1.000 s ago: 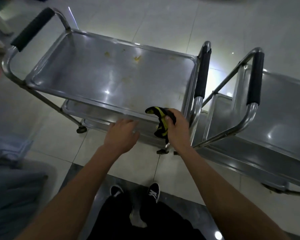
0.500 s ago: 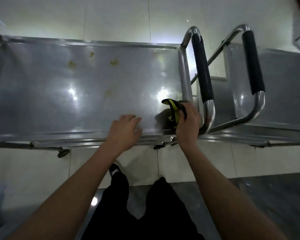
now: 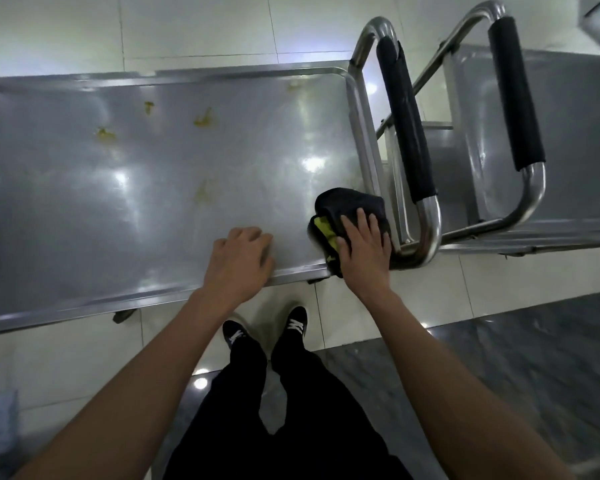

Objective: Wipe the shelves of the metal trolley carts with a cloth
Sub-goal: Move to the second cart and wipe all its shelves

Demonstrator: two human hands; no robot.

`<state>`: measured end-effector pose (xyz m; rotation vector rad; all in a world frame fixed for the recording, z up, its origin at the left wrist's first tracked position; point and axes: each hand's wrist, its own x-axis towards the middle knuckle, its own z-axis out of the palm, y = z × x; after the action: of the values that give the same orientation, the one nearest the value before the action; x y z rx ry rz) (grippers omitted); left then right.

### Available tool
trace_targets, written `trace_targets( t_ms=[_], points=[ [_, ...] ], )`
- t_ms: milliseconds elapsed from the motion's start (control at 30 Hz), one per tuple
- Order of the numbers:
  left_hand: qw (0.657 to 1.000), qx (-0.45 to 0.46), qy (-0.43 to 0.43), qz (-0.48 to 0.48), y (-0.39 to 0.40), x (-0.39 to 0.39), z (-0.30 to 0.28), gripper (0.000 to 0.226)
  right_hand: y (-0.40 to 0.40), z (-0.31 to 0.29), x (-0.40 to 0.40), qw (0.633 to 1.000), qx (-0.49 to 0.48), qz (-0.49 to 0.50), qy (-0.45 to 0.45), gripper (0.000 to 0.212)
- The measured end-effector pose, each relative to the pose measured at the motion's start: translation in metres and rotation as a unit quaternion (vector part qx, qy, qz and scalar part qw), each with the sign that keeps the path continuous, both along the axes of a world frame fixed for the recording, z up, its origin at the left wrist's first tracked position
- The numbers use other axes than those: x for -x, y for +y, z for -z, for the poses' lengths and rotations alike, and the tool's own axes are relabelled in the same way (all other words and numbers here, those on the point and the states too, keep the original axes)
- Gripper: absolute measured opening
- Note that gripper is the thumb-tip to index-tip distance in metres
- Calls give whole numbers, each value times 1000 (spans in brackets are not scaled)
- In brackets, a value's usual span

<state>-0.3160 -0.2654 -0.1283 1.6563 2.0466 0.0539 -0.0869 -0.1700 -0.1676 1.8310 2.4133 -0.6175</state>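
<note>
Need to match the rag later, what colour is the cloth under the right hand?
Black with yellow, the cloth, in the head view.

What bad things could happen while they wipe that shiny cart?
The cloth sits at the near right corner of the top shelf, partly over the rim, so a stroke toward the person might drag it off. The yellow stains lie far from the right hand, and one pass could smear them rather than lift them. The cart has wheels, so it might roll unless the left hand on the rim steadies it.
</note>
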Motion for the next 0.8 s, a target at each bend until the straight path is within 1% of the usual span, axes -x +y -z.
trace_targets(
  t_ms=[133, 333, 533, 800],
  points=[
    [1000, -6, 12, -15, 8, -5, 0, 39, 0, 9, 1, 1000, -3, -7, -22, 54],
    [998, -24, 40, -31, 1, -2, 5, 34, -3, 18, 2, 999, -23, -12, -23, 55],
    [996, -7, 79, -39, -19, 7, 10, 34, -4, 23, 1, 999, -39, -2, -4, 53],
    [992, 18, 110, -58, -29, 4, 17, 34, -5, 26, 3, 999, -31, -2, 11, 54]
  ],
)
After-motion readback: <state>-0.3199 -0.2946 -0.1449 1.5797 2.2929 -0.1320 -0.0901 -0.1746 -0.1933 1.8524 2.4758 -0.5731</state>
